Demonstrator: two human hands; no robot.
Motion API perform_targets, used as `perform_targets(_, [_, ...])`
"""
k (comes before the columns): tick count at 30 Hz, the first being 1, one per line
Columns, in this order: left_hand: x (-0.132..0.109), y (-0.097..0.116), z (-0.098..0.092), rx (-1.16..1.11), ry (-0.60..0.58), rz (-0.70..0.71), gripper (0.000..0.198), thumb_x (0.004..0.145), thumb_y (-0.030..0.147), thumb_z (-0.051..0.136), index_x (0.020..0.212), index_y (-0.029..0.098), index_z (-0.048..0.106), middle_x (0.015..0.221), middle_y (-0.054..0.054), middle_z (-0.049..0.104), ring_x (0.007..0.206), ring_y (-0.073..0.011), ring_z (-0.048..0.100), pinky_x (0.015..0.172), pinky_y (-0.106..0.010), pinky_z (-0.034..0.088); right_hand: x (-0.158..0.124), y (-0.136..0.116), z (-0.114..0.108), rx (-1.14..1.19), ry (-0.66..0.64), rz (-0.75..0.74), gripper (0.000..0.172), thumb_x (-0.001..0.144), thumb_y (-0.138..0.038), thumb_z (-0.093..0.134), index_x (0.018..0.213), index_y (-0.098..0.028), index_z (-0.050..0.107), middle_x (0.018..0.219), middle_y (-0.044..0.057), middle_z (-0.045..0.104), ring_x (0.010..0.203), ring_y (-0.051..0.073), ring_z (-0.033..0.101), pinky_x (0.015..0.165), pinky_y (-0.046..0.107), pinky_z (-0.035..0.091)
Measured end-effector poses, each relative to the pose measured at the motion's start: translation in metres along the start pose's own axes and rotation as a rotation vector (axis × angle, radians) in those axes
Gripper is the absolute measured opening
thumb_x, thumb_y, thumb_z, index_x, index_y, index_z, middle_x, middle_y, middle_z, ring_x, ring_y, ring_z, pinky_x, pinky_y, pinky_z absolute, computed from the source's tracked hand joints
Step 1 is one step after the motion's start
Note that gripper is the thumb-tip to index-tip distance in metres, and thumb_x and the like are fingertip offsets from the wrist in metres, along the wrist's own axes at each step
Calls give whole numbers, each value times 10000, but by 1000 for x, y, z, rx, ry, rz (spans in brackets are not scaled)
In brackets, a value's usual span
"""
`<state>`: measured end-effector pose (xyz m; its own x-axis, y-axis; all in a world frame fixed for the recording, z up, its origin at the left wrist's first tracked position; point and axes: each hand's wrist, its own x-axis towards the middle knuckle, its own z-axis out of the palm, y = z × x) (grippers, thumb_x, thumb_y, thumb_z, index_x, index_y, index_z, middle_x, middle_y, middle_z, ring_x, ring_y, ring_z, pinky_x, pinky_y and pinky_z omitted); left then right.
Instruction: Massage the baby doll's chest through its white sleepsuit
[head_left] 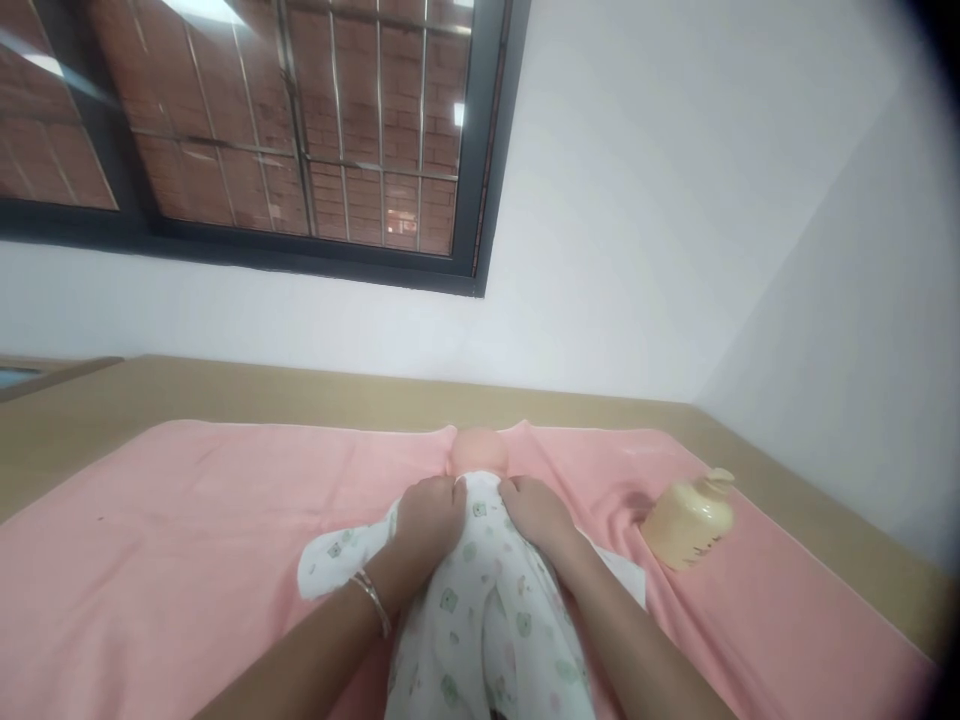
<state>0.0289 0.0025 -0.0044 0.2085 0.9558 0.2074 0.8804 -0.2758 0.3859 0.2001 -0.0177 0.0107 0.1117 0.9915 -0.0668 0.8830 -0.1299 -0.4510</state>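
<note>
A doll (480,450) lies on its back on a pink blanket (225,510), only the rounded top of its head showing. Over its body is a white baby garment (472,600) printed with small green figures, a sleeve spread out at the left. At the garment's upper edge, just below the head, my left hand (432,512) has its fingers curled around the fabric. My right hand (541,515) grips the opposite side of that edge, its fingers partly hidden. Between the two hands the fabric rises in a narrow fold.
A pale yellow, bottle-like container (688,520) leans on the blanket at the right, among creases. Beyond the blanket runs the wooden table edge (337,393), against a white wall (622,200). A dark-framed window (315,255) with metal bars is above.
</note>
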Motion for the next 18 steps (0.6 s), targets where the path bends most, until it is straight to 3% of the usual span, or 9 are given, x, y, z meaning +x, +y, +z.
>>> perform_targets(12, [-6, 6, -12, -23, 14, -1, 470, 919, 323, 251, 733, 151, 647, 789, -88, 672, 664, -168, 575, 610, -280, 341, -19, -24, -9, -217, 75, -21, 411, 888, -278, 290, 811, -140, 670, 839, 143, 666, 716, 212, 590, 588, 280, 338])
perform_targets(18, [-7, 4, -8, 6, 52, 76, 482, 939, 306, 218, 749, 156, 636, 816, -97, 668, 721, -184, 577, 665, -307, 351, -31, -32, -4, -280, 114, -76, 417, 904, -340, 301, 788, -159, 658, 798, 131, 658, 711, 219, 590, 610, 294, 336])
